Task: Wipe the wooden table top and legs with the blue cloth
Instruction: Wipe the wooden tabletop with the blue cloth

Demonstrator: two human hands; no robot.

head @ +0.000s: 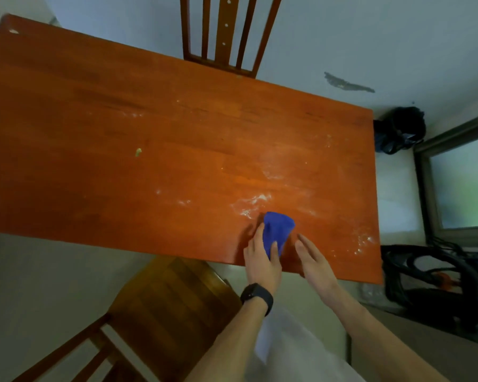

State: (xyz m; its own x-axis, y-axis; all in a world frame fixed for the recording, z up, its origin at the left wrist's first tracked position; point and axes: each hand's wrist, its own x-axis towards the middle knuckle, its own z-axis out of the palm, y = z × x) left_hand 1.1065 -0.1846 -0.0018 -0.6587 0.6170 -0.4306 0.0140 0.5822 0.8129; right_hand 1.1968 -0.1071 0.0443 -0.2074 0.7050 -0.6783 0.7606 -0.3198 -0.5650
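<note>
**Left hand holds the blue cloth on the table's near right corner**

Well to the left of both hands, a small pale crumb point(138, 152) lies on the orange-brown wooden table top point(149, 128). Nearer the person and left of the left forearm, a wooden chair point(166, 301) stands tucked against the table's near edge. A second chair point(226, 34) stands across the table, well beyond the hands.

The left hand point(262, 259), with a black watch point(256, 296) on its wrist, grips the blue cloth point(278, 227), its thumb curled over the fabric. The bunched cloth rests on the table top and sticks out past the fingertips. Just beyond it, white smears point(253, 204) streak the wood.

The right hand point(315, 261) is just beside the cloth, fingers straight and together, holding nothing. Whether it touches the wood cannot be told.

To the right of the right hand, past the table end, black bags point(436, 282) sit on the floor.
</note>
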